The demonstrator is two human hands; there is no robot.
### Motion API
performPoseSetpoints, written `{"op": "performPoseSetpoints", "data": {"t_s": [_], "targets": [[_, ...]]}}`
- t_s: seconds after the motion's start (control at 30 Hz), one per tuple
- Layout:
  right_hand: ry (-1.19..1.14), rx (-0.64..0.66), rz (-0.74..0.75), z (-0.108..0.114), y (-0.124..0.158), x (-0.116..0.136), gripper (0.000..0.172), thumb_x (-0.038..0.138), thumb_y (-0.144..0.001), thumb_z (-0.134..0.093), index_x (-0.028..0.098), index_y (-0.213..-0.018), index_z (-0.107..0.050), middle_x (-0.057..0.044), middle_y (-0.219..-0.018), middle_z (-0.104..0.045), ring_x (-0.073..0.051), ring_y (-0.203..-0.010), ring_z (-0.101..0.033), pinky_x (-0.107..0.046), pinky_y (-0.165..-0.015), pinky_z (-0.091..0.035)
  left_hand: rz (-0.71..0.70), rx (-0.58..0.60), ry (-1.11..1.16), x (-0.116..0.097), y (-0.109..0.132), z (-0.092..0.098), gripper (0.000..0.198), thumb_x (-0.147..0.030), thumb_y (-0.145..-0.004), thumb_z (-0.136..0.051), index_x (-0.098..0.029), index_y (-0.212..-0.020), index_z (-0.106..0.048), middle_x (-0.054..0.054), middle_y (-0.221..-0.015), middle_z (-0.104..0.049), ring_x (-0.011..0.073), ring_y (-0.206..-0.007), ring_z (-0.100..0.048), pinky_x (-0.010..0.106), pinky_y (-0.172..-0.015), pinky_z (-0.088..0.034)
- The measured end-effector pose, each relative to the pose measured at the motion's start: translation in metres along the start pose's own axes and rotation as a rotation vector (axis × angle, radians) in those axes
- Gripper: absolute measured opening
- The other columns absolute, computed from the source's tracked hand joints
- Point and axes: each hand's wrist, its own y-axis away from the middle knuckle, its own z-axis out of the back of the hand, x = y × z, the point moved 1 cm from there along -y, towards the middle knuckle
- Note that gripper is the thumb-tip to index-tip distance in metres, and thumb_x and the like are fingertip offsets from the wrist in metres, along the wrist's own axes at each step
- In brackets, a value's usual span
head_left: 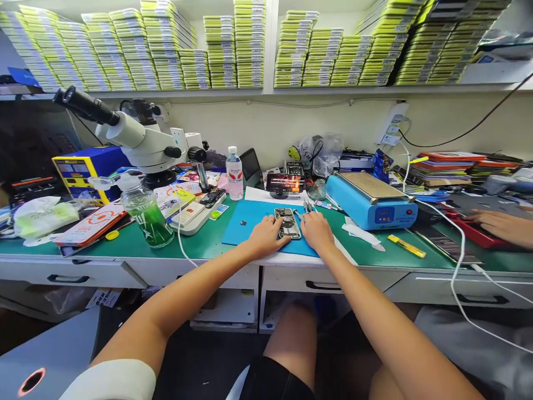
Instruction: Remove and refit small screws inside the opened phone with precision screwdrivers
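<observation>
An opened phone (290,226) lies on a blue mat (235,225) at the centre of the bench, its inner parts showing. From the left, my left hand (266,236) rests against the phone's edge, fingers bent around its side. At the phone's right, my right hand (315,228) is closed on tweezers (297,214), whose dark tip reaches toward the phone's upper right. Small dark parts (243,223) sit on the mat's left. Behind the mat, a second phone (285,183) stands sideways with its screen lit.
A blue heating machine (370,205) stands on the right, beside a yellow-handled blade (407,246). To the left are a water bottle (235,178), a jug of green liquid (150,216) and a microscope (137,139). Another person's hand (506,226) is at the far right.
</observation>
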Motion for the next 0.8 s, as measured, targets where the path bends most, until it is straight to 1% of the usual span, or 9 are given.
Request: {"op": "performPoseSetpoints", "data": {"t_s": [0.17, 0.3, 0.43, 0.57, 0.8], "targets": [[0.018, -0.007, 0.014, -0.008, -0.002, -0.006, 0.036, 0.038, -0.106, -0.072, 0.019, -0.137, -0.069, -0.012, -0.140, -0.071, -0.026, -0.119, -0.073, -0.049, -0.100, -0.064, -0.110, 0.069, 0.013, 0.010, -0.009, 0.005, 0.047, -0.048, -0.105, -0.072, -0.021, -0.143, -0.063, 0.012, -0.145, -0.064, 0.0283, -0.125, -0.068, 0.052, -0.105, -0.060], [0.025, -0.026, 0.045, -0.016, -0.003, -0.013, 0.036, 0.038, -0.106, -0.072, 0.019, -0.136, -0.069, -0.011, -0.139, -0.071, -0.026, -0.118, -0.073, -0.049, -0.100, -0.064, -0.170, 0.098, 0.039, 0.016, -0.015, 0.006, 0.047, -0.049, -0.105, -0.072, -0.021, -0.142, -0.064, 0.012, -0.142, -0.065, 0.0274, -0.122, -0.069, 0.050, -0.103, -0.061], [0.019, -0.051, 0.067, -0.023, -0.002, -0.019, 0.034, 0.038, -0.106, -0.072, 0.019, -0.135, -0.069, -0.011, -0.138, -0.072, -0.026, -0.118, -0.073, -0.049, -0.100, -0.065, -0.205, 0.103, 0.068, 0.018, -0.018, 0.002, 0.047, -0.051, -0.105, -0.072, -0.020, -0.140, -0.064, 0.011, -0.139, -0.066, 0.0270, -0.121, -0.069, 0.050, -0.102, -0.061], [0.011, -0.064, 0.077, -0.028, 0.000, -0.024, 0.034, 0.038, -0.106, -0.071, 0.020, -0.135, -0.069, -0.011, -0.138, -0.072, -0.026, -0.117, -0.074, -0.048, -0.099, -0.065, -0.210, 0.100, 0.092, 0.019, -0.019, -0.001, 0.049, -0.054, -0.105, -0.071, -0.021, -0.141, -0.064, 0.012, -0.140, -0.066, 0.0275, -0.122, -0.068, 0.050, -0.103, -0.061], [-0.004, -0.070, 0.095, -0.030, 0.002, -0.026, 0.033, 0.038, -0.107, -0.071, 0.020, -0.135, -0.069, -0.011, -0.138, -0.072, -0.026, -0.118, -0.073, -0.049, -0.100, -0.064, -0.232, 0.068, 0.083, 0.024, -0.018, -0.006, 0.050, -0.056, -0.105, -0.070, -0.020, -0.140, -0.064, 0.011, -0.136, -0.067, 0.0262, -0.117, -0.069, 0.049, -0.100, -0.061]]}}
